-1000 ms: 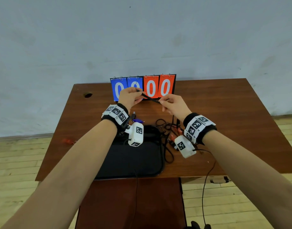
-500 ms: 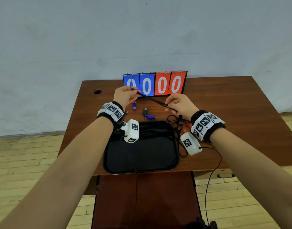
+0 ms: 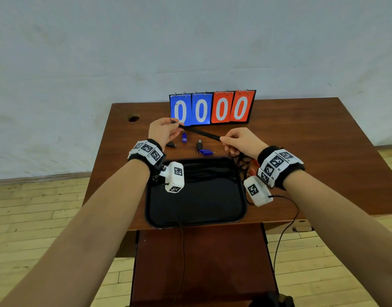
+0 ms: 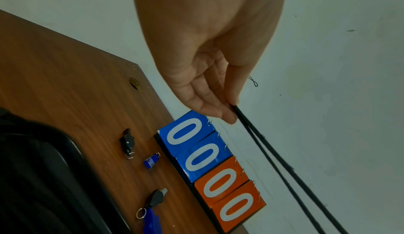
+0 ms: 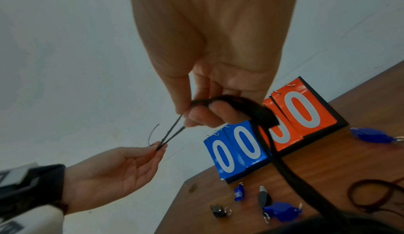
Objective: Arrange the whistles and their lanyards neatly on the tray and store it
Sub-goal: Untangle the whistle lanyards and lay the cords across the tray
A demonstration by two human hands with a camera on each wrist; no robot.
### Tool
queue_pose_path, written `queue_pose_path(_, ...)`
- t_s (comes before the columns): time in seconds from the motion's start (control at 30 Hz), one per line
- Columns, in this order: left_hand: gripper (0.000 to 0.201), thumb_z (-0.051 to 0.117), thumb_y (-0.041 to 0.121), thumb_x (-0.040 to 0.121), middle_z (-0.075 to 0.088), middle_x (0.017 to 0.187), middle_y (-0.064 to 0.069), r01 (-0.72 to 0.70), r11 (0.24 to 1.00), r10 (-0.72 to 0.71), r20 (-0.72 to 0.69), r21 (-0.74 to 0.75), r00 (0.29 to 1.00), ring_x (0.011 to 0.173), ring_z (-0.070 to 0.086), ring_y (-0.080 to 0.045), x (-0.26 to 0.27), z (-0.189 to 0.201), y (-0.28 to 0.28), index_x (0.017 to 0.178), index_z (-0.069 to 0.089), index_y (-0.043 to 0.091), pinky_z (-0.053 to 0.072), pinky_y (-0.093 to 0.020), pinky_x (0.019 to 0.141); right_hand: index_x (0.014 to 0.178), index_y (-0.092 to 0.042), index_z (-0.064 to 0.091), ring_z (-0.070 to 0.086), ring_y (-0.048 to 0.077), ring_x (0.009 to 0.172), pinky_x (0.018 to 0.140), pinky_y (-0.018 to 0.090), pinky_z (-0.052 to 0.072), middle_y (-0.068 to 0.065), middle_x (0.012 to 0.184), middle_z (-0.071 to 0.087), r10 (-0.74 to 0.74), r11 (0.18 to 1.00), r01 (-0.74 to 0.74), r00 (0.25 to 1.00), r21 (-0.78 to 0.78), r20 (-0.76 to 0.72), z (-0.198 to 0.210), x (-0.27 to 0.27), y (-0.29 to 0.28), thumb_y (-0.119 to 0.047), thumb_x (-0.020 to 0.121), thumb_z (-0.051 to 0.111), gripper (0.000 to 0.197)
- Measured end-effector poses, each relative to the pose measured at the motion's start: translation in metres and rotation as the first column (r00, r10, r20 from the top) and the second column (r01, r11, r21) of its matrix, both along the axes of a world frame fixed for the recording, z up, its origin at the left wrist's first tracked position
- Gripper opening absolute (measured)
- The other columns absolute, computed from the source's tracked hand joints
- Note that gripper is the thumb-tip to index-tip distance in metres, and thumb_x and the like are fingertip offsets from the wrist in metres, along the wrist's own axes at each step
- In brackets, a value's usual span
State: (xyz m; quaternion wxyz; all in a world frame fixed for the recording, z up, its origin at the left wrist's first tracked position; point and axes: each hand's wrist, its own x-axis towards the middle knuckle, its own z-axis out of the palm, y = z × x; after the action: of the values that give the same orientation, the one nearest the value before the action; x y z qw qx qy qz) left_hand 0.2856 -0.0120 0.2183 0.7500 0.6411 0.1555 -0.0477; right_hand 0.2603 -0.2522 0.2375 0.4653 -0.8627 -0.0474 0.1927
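Observation:
A black lanyard (image 3: 202,133) is stretched taut between my two hands above the table. My left hand (image 3: 166,130) pinches its thin looped end (image 4: 237,111), and my right hand (image 3: 233,140) pinches it further along (image 5: 174,130), the rest trailing down over my fingers. A black tray (image 3: 196,220) with black lanyards at its far end sits near the front edge. Beyond the tray lie loose whistles: a small blue whistle (image 3: 184,137), a black whistle (image 3: 172,145), a dark whistle (image 3: 199,144) and a larger blue whistle (image 3: 206,152).
A flip scoreboard (image 3: 212,107) reading 0000 stands at the back of the brown table (image 3: 323,138). A tangle of dark and red cords (image 3: 246,162) lies right of the tray. A cable hole (image 3: 133,118) is at the back left. A cable (image 3: 285,224) hangs off the front.
The view has shifted so the table sits further right. My hands have drawn further apart, and more lanyard now spans between them. The loose whistles behind the tray have come into view.

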Motion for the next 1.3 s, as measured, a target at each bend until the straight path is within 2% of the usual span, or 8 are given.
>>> queue_pose_path(0.17, 0.015, 0.054, -0.001, 0.091, 0.069, 0.093, -0.010, -0.112, 0.994, 0.113, -0.087, 0.013, 0.990, 0.079, 0.067, -0.012, -0.006, -0.019, 0.016, 0.085, 0.061, 0.011, 0.056, -0.019, 0.075, 0.072, -0.017, 0.057, 0.052, 0.008, 0.057, 0.069, 0.021, 0.046, -0.003, 0.065, 0.058, 0.001, 1.000, -0.001, 1.000, 0.001, -0.008, -0.013, -0.003, -0.015, -0.026, 0.096, 0.052, 0.026)
queue_pose_path(0.27, 0.016, 0.054, -0.003, 0.091, 0.068, 0.088, -0.009, -0.184, 0.983, 0.185, -0.148, 0.024, 0.971, 0.071, 0.068, -0.009, -0.014, -0.038, 0.027, 0.083, 0.061, 0.010, 0.056, -0.021, 0.077, 0.066, -0.014, 0.055, 0.051, 0.003, 0.051, 0.058, 0.014, 0.042, -0.003, 0.060, 0.057, -0.017, 0.999, 0.015, 0.999, -0.035, -0.040, -0.029, -0.003, -0.026, -0.029, 0.096, 0.051, 0.034)
queue_pose_path(0.33, 0.017, 0.053, -0.004, 0.091, 0.067, 0.085, -0.009, -0.217, 0.975, 0.221, -0.187, 0.040, 0.957, 0.061, 0.068, -0.006, -0.022, -0.053, 0.033, 0.081, 0.059, 0.009, 0.056, -0.017, 0.069, 0.063, -0.012, 0.053, 0.048, 0.000, 0.041, 0.048, 0.012, 0.040, -0.005, 0.051, 0.054, -0.009, 0.999, 0.004, 0.994, -0.039, -0.105, -0.039, -0.004, -0.033, -0.030, 0.096, 0.051, 0.038)
queue_pose_path(0.53, 0.023, 0.052, -0.008, 0.090, 0.065, 0.074, -0.011, -0.364, 0.927, 0.374, -0.299, 0.090, 0.878, 0.047, 0.065, -0.007, -0.041, -0.080, 0.052, 0.073, 0.056, 0.007, 0.053, -0.013, 0.052, 0.059, -0.008, 0.051, 0.049, 0.004, 0.041, 0.050, 0.013, 0.043, 0.001, 0.054, 0.052, -0.020, 1.000, 0.019, 0.980, -0.003, -0.197, -0.069, -0.004, -0.059, -0.029, 0.093, 0.058, 0.041)
queue_pose_path(0.67, 0.026, 0.049, -0.008, 0.091, 0.065, 0.047, 0.001, -0.397, 0.909, 0.416, -0.339, 0.127, 0.844, 0.045, 0.064, -0.005, -0.055, -0.097, 0.061, 0.072, 0.055, 0.008, 0.053, -0.013, 0.052, 0.059, -0.006, 0.050, 0.048, 0.007, 0.037, 0.040, 0.014, 0.039, 0.003, 0.051, 0.051, -0.040, 0.999, 0.047, 0.962, 0.021, -0.270, -0.083, -0.001, -0.075, -0.024, 0.092, 0.060, 0.039)
queue_pose_path(0.87, 0.026, 0.051, -0.011, 0.088, 0.062, 0.043, 0.002, -0.444, 0.870, 0.493, -0.380, 0.213, 0.783, 0.041, 0.062, -0.005, -0.082, -0.131, 0.067, 0.070, 0.055, 0.007, 0.051, -0.015, 0.046, 0.076, -0.007, 0.060, 0.059, 0.009, 0.044, 0.048, 0.019, 0.051, 0.000, 0.051, 0.063, -0.102, 0.994, 0.110, 0.937, 0.004, -0.335, -0.119, 0.001, -0.079, -0.013, 0.092, 0.060, 0.017)
queue_pose_path(1.07, 0.023, 0.053, -0.008, 0.088, 0.066, 0.053, -0.003, -0.459, 0.848, 0.530, -0.392, 0.265, 0.752, 0.043, 0.062, -0.005, -0.106, -0.161, 0.078, 0.073, 0.059, 0.009, 0.051, -0.016, 0.052, 0.081, -0.007, 0.062, 0.058, 0.005, 0.039, 0.045, 0.017, 0.051, 0.001, 0.048, 0.064, -0.120, 0.993, 0.109, 0.933, -0.054, -0.340, -0.154, -0.008, -0.074, -0.013, 0.092, 0.060, 0.013)
queue_pose_path(1.3, 0.014, 0.063, 0.000, 0.076, 0.066, 0.074, -0.011, -0.321, 0.866, 0.452, -0.322, 0.384, 0.832, 0.060, 0.060, -0.022, -0.111, -0.170, 0.083, 0.078, 0.067, 0.013, 0.053, -0.031, 0.063, 0.084, -0.008, 0.068, 0.054, 0.008, 0.044, 0.045, 0.016, 0.047, 0.003, 0.059, 0.063, -0.131, 0.965, 0.084, 0.976, -0.248, -0.176, -0.182, -0.015, -0.068, -0.018, 0.089, 0.064, 0.013)
